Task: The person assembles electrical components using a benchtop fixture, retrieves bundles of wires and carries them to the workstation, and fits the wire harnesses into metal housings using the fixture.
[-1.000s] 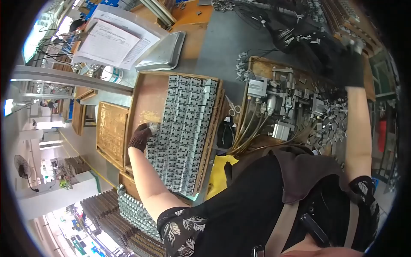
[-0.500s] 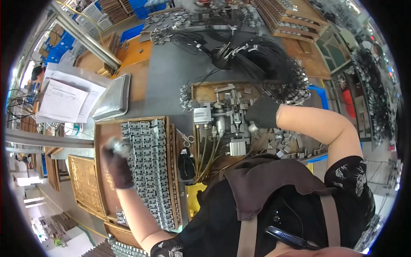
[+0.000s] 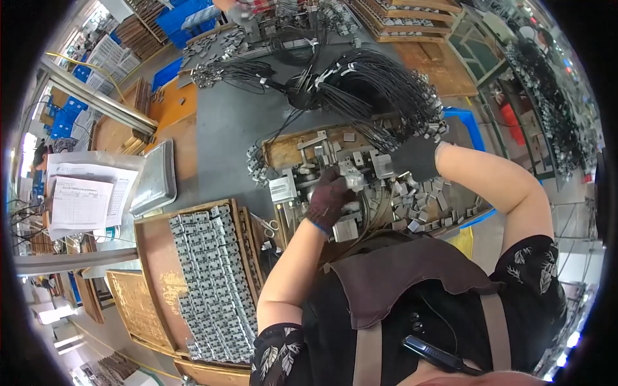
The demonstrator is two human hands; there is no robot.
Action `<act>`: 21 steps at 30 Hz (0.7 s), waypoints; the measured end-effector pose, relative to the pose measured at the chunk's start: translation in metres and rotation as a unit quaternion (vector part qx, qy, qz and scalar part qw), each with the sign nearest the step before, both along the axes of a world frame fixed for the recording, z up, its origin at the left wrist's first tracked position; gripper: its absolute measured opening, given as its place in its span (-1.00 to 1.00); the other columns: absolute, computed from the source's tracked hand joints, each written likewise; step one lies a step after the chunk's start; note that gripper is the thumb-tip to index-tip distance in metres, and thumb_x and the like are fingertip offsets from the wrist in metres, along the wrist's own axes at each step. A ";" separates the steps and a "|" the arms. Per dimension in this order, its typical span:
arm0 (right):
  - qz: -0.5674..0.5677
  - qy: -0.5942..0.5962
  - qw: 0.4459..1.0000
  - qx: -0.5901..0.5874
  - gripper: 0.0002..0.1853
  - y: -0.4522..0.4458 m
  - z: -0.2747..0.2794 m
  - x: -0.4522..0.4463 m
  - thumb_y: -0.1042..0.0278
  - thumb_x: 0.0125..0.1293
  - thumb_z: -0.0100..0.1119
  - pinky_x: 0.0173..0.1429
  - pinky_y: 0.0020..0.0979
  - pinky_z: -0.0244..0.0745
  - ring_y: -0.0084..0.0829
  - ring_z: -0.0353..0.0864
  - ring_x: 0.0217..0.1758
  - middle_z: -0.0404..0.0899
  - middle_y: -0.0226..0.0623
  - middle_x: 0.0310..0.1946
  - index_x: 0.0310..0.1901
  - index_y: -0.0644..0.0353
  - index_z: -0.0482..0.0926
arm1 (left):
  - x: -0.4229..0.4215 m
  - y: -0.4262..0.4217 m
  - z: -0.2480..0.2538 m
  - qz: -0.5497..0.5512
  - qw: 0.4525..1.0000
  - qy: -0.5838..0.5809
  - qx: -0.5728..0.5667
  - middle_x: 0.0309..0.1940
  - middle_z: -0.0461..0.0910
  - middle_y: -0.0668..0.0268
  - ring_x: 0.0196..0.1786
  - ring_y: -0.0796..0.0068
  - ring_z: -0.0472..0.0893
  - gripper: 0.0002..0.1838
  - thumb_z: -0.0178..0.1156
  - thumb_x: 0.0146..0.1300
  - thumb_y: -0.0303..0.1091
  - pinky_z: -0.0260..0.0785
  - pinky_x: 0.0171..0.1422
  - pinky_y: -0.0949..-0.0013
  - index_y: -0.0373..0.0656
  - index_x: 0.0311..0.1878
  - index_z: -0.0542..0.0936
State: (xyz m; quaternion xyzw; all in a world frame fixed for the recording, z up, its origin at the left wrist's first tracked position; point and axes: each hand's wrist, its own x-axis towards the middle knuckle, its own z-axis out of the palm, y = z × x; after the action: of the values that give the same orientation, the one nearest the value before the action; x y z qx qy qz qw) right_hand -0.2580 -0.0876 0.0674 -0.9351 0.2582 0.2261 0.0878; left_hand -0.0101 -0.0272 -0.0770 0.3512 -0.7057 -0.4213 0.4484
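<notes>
My left hand (image 3: 331, 201), in a dark red-brown glove, is over the metal fixture (image 3: 282, 186) on the bench. Its fingers are closed round a small silver metal part (image 3: 351, 176). At the fixture's right side is my right hand (image 3: 417, 158), in a dark grey glove, close to the connector ends of a black cable bundle (image 3: 386, 90). The right fingers blend into the dark cables, so their grip does not show. Left of the fixture, a wooden tray (image 3: 154, 257) holds rows of silver metal housings (image 3: 209, 276).
Loose metal blocks (image 3: 418, 199) lie right of the fixture. Scissors (image 3: 267, 224) rest beside the tray. Paper sheets (image 3: 80, 202) and a metal box lid (image 3: 154, 179) are at the left. Stacked wooden trays (image 3: 412, 19) stand at the back. Across the bench, another person's hand (image 3: 225, 5) shows.
My left hand has moved right from the wooden tray to the fixture, carrying a silver metal part. My right hand has shifted a little away from the fixture's middle, towards the cable ends.
</notes>
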 end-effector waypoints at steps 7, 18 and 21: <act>0.023 -0.108 0.994 -0.017 -0.79 -0.027 0.014 0.093 0.32 -0.10 0.25 -0.20 -0.12 0.52 -0.11 0.64 -0.28 0.62 -0.23 -0.41 -0.33 -0.02 0.67 | 0.108 -0.034 0.135 0.112 0.942 0.081 0.306 -0.29 0.54 0.28 -0.25 0.39 0.57 -0.55 0.33 -0.07 -0.36 0.48 -0.16 0.23 -0.23 -0.04 0.49; -0.021 -0.197 0.980 0.019 -0.40 -0.014 -0.004 0.115 0.40 -0.11 0.23 -0.20 -0.09 0.49 -0.04 0.62 -0.31 0.62 -0.15 -0.37 0.12 0.02 0.51 | 0.040 0.023 0.056 0.177 0.973 -0.093 0.117 -0.27 0.38 0.17 -0.23 0.23 0.44 -0.47 0.34 -0.21 -0.42 0.38 -0.14 0.25 -0.28 -0.07 0.43; -0.004 -0.231 0.973 0.023 -0.43 -0.015 -0.009 0.103 0.41 -0.08 0.20 -0.21 -0.08 0.49 -0.04 0.62 -0.31 0.62 -0.15 -0.38 0.11 0.02 0.52 | 0.025 0.025 0.060 0.156 0.962 -0.015 0.221 -0.21 0.41 0.12 -0.19 0.17 0.46 -0.43 0.34 -0.20 -0.43 0.39 -0.13 0.21 -0.30 -0.03 0.42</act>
State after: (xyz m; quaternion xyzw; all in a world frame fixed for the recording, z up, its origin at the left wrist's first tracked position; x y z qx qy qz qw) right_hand -0.1551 -0.1026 0.0588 -0.9588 0.2289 0.0092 0.1679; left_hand 0.0153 -0.0021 -0.0174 0.5541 -0.5379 -0.4860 0.4091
